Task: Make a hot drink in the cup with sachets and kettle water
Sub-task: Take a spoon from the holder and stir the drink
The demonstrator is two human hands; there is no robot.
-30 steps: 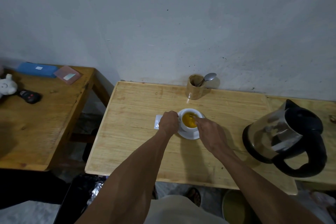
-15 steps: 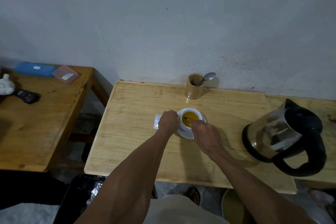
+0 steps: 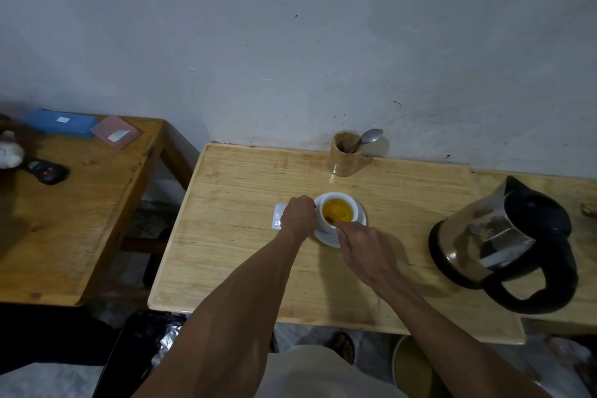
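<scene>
A white cup [image 3: 355, 205] of yellow liquid stands on a white saucer [image 3: 326, 237] in the middle of the light wooden table [image 3: 242, 236]. My left hand [image 3: 298, 216] is closed against the cup's left side, where the handle is hidden. My right hand [image 3: 365, 249] hovers at the cup's near rim, fingers pinched on a small spoon [image 3: 330, 220] whose dark tip dips into the liquid. A white sachet [image 3: 277, 215] lies flat on the table, partly under my left hand. The steel and black kettle [image 3: 494, 236] sits to the right.
A wooden holder [image 3: 344, 158] with a second spoon [image 3: 371, 136] stands by the wall behind the cup. A darker side table [image 3: 80, 203] on the left carries a blue box [image 3: 61, 122], a pink card [image 3: 114, 136] and a black key fob [image 3: 47, 171].
My right hand has swung from the cup's right side round to its near edge, moving the spoon through the liquid. My left hand has stayed on the cup.
</scene>
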